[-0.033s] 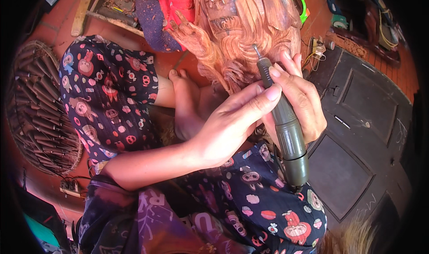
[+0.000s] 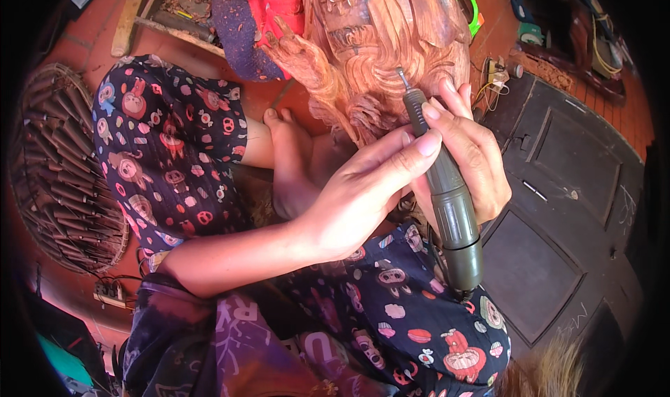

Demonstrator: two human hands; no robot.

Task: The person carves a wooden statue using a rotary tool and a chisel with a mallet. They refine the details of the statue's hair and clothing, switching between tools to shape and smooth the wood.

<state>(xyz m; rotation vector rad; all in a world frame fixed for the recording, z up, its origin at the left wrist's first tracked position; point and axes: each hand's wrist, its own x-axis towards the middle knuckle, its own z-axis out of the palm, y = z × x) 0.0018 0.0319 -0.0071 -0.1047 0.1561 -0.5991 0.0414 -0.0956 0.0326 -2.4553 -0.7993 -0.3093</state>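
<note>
A dark green rotary carving tool slants across the middle, its thin metal bit at the swirling grooves of a reddish-brown wood carving. My right hand wraps round the tool's shaft from the right, fingertips near its ribbed neck. From the left, my left hand presses its thumb against the same shaft; its other fingers are partly hidden behind. Whether the bit touches the wood or hovers just over it, I cannot tell.
A round basket of several slim, dark-handled tools stands at the left. A wooden tray with shavings lies at the upper left. Behind the carving are red and dark cloths. A dark panelled board fills the right, near a power strip.
The carving tool and both hands have shifted very slightly to the right. The grip is unchanged.
</note>
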